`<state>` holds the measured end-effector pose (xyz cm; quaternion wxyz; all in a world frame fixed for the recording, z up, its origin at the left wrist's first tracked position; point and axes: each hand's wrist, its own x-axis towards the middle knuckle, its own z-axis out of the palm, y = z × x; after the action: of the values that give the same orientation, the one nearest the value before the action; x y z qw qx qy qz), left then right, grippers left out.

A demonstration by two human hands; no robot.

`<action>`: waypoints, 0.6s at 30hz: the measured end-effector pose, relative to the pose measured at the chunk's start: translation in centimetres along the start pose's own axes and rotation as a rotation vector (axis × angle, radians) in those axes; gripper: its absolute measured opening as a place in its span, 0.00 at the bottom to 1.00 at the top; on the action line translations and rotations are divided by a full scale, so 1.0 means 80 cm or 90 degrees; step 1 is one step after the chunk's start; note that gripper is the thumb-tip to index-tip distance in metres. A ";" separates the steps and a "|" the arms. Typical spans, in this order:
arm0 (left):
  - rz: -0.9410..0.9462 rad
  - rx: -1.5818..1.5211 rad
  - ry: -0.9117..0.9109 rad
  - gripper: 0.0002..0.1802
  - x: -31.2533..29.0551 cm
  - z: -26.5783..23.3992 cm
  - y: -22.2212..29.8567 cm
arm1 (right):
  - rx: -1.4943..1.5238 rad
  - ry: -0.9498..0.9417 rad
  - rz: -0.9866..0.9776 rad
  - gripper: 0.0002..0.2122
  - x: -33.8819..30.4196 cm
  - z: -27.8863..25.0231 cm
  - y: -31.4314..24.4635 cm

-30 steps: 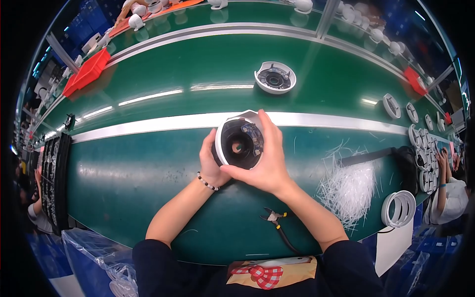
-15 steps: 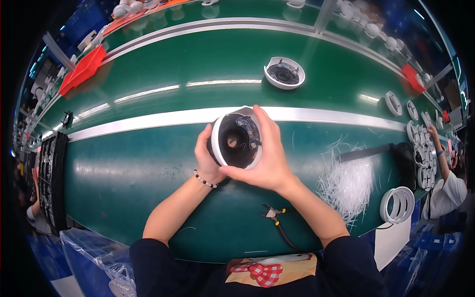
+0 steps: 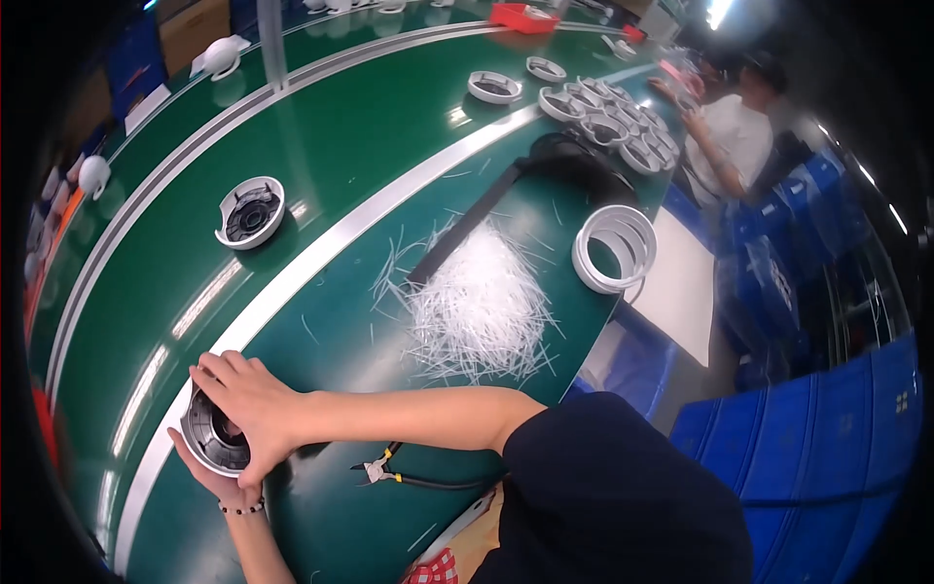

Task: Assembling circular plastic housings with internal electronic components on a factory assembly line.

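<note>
Both my hands are around a round white housing [image 3: 200,446] with a black interior, held above the green bench at the lower left. My left hand [image 3: 206,479], with a beaded bracelet at the wrist, cups its outer side from below. Across its top lies my right hand [image 3: 255,409], fingers on the far rim and thumb at the near rim, hiding part of the interior. Diagonal cutters [image 3: 377,471] with black and yellow handles rest on the bench near my right forearm. A similar white housing [image 3: 275,216] sits on the green conveyor beyond.
Right of centre lies a heap of thin white strips [image 3: 482,311], with a dark flat bar [image 3: 465,226] across it. Stacked white rings [image 3: 637,234] stand at the bench edge. Several white housings [image 3: 605,128] are grouped farther off, near a seated person [image 3: 735,146]. Blue crates [image 3: 827,419] fill the right side.
My view has swung to the right, so the housing and hands now appear at the lower left. My right hand has shifted from the housing's side to over its top.
</note>
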<state>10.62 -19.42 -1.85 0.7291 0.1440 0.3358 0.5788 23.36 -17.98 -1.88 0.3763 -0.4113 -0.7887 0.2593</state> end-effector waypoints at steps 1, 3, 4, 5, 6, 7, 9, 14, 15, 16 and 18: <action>-0.006 0.002 -0.009 0.32 0.001 -0.002 -0.003 | -0.006 0.008 0.004 0.50 -0.005 -0.003 0.004; -0.006 0.000 -0.005 0.31 0.007 -0.008 -0.009 | 0.004 0.040 -0.001 0.51 -0.012 -0.006 0.009; 0.004 -0.002 -0.044 0.30 0.009 -0.009 -0.011 | 0.002 0.100 0.008 0.51 -0.016 -0.002 0.005; 0.023 0.012 -0.106 0.30 0.012 -0.015 -0.009 | 0.003 0.160 0.014 0.52 -0.019 0.005 -0.001; 0.042 0.025 -0.168 0.30 0.014 -0.019 -0.007 | 0.001 0.195 0.011 0.53 -0.019 0.012 -0.002; 0.056 0.035 -0.218 0.30 0.013 -0.021 -0.007 | 0.002 0.200 0.014 0.53 -0.017 0.014 0.001; 0.078 0.055 -0.273 0.30 0.026 -0.022 -0.009 | 0.014 0.217 -0.025 0.53 -0.014 0.009 0.013; 0.090 0.068 -0.021 0.30 0.096 0.025 0.004 | -0.071 0.171 0.022 0.56 -0.012 -0.036 0.079; 0.064 0.060 -0.133 0.29 0.120 0.017 0.018 | -0.098 0.275 -0.074 0.52 -0.023 -0.061 0.092; 0.076 0.056 -0.165 0.29 0.138 0.013 0.025 | -0.147 0.293 -0.063 0.45 -0.039 -0.104 0.083; 0.115 0.098 -0.166 0.24 0.204 -0.011 0.035 | -0.129 0.334 -0.018 0.33 -0.098 -0.189 0.064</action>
<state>9.63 -3.43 -6.11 0.6986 0.3025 0.2673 0.5908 40.84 -20.38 0.23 0.5280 -0.4890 -0.6919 0.0585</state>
